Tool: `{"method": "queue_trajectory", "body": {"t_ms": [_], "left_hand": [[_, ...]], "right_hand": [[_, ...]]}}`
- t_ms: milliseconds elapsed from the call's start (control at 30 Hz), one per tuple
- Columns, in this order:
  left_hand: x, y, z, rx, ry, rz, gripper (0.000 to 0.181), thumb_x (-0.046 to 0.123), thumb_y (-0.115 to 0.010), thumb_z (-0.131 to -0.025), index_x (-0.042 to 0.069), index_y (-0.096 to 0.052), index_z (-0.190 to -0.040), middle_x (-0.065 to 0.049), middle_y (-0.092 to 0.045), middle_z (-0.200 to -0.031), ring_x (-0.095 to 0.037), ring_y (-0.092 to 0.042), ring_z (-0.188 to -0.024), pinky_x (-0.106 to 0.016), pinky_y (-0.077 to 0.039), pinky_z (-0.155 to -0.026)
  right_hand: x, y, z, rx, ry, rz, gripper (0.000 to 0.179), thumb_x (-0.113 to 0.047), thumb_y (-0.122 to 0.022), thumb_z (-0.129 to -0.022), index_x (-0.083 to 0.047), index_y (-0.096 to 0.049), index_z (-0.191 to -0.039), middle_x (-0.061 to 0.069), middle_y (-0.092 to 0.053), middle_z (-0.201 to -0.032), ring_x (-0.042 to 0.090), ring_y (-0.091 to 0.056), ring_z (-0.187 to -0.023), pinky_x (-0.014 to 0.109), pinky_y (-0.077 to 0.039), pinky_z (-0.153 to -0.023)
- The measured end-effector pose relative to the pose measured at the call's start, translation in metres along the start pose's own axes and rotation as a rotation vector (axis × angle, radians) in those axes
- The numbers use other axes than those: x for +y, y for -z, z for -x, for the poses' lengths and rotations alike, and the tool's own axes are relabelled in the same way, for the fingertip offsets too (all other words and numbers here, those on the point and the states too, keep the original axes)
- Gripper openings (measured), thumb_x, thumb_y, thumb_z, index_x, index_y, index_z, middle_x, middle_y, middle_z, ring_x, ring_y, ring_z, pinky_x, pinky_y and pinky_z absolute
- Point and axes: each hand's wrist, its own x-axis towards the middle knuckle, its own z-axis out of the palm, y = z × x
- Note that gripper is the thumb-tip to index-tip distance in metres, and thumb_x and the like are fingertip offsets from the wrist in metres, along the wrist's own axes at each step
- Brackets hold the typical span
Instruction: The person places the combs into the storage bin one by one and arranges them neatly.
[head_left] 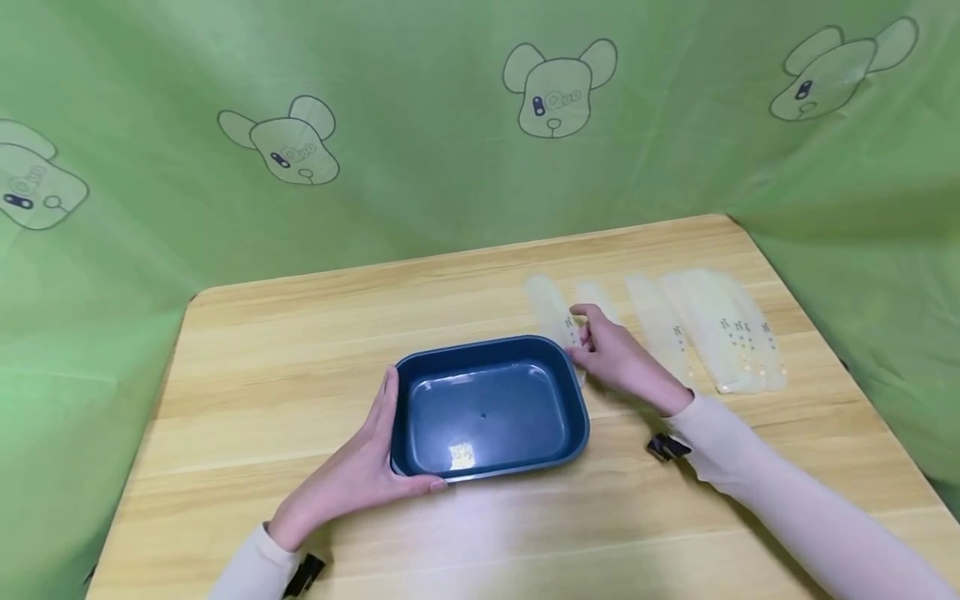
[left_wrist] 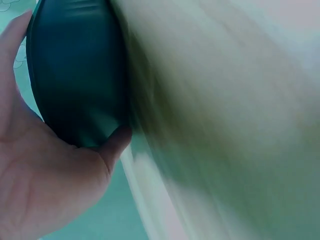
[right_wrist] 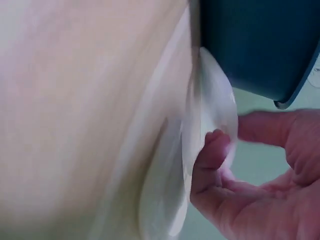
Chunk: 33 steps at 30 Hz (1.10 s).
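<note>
A dark blue plastic basin [head_left: 487, 417] with rounded corners stands at the middle of the table. My left hand [head_left: 360, 471] holds its left end, with the thumb along the near side and the fingers against the left wall. Just past the basin's right end, my right hand [head_left: 618, 358] pinches a long, frosted translucent plastic strip [head_left: 549, 304] with a rounded end and small print. In the right wrist view the strip [right_wrist: 220, 95] bends up between thumb and fingers, close to the basin wall. Another similar strip [head_left: 596, 293] lies partly hidden behind the right hand.
Several more frosted strips [head_left: 708, 325] lie to the right, some overlapping, with jagged edges visible. The wooden table [head_left: 292, 358] is backed by a green curtain [head_left: 435, 167] printed with bear heads. A black wrist strap [head_left: 667, 447] sits below the right cuff.
</note>
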Motion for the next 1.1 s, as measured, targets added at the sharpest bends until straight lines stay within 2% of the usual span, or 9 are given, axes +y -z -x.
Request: {"method": "queue_trajectory", "body": {"t_ms": [133, 267, 333, 467, 567, 733, 1100], "left_hand": [[0.0, -0.001, 0.0, -0.006, 0.019, 0.037, 0.154, 0.062, -0.096, -0.078, 0.009, 0.013, -0.174, -0.019, 0.009, -0.18, -0.04, -0.011, -0.163, -0.057, -0.031, -0.124], [-0.002, -0.003, 0.0, -0.006, 0.031, 0.06, 0.155, 0.062, -0.096, -0.077, 0.01, 0.012, -0.174, -0.018, 0.008, -0.181, -0.042, -0.013, -0.163, -0.059, -0.033, -0.123], [-0.003, -0.003, 0.0, -0.005, 0.033, 0.067, 0.155, 0.062, -0.096, -0.077, 0.011, 0.012, -0.175, -0.016, 0.008, -0.181, -0.041, -0.013, -0.163, -0.059, -0.033, -0.123], [-0.002, -0.002, -0.002, -0.003, 0.03, 0.073, 0.155, 0.061, -0.097, -0.076, 0.014, 0.012, -0.175, -0.015, 0.008, -0.181, -0.039, -0.011, -0.164, -0.059, -0.031, -0.124], [-0.002, -0.002, -0.002, -0.004, 0.026, 0.071, 0.155, 0.06, -0.098, -0.076, 0.012, 0.012, -0.175, -0.016, 0.007, -0.181, -0.04, -0.011, -0.164, -0.059, -0.03, -0.124], [-0.003, -0.001, -0.002, -0.006, 0.025, 0.067, 0.155, 0.06, -0.098, -0.076, 0.011, 0.011, -0.175, -0.016, 0.007, -0.181, -0.039, -0.011, -0.164, -0.059, -0.03, -0.124], [-0.005, 0.0, -0.003, -0.004, 0.013, 0.081, 0.155, 0.056, -0.099, -0.076, 0.012, 0.011, -0.175, -0.016, 0.008, -0.181, -0.04, -0.01, -0.164, -0.06, -0.029, -0.124]], "right_hand": [[0.002, 0.002, 0.004, 0.085, 0.006, -0.065, 0.054, -0.003, -0.065, -0.107, 0.006, -0.044, -0.156, 0.018, -0.063, -0.11, 0.028, -0.062, -0.091, 0.039, -0.051, -0.083], [0.003, 0.008, 0.006, 0.171, 0.019, -0.13, 0.05, -0.001, -0.064, -0.108, 0.003, -0.049, -0.156, 0.021, -0.066, -0.114, 0.023, -0.066, -0.086, 0.026, -0.052, -0.075], [0.002, 0.012, 0.007, 0.206, 0.042, -0.192, 0.049, 0.0, -0.064, -0.108, 0.003, -0.051, -0.155, 0.023, -0.067, -0.114, 0.018, -0.065, -0.084, 0.021, -0.051, -0.071], [-0.003, 0.016, 0.009, 0.232, 0.087, -0.36, 0.05, 0.003, -0.063, -0.107, 0.005, -0.05, -0.156, 0.028, -0.067, -0.116, 0.009, -0.065, -0.084, 0.016, -0.052, -0.071], [-0.008, 0.014, 0.012, 0.218, 0.091, -0.449, 0.052, 0.003, -0.064, -0.108, 0.006, -0.049, -0.157, 0.026, -0.067, -0.118, 0.005, -0.064, -0.089, 0.015, -0.053, -0.075], [-0.015, 0.009, 0.018, 0.172, 0.097, -0.498, 0.049, -0.001, -0.065, -0.109, 0.002, -0.053, -0.156, 0.019, -0.066, -0.117, 0.008, -0.062, -0.092, 0.015, -0.052, -0.076], [-0.027, -0.005, 0.022, -0.004, 0.257, -0.514, 0.047, 0.01, -0.064, -0.105, 0.004, -0.058, -0.151, 0.022, -0.065, -0.114, 0.016, -0.067, -0.097, 0.019, -0.058, -0.082]]}}
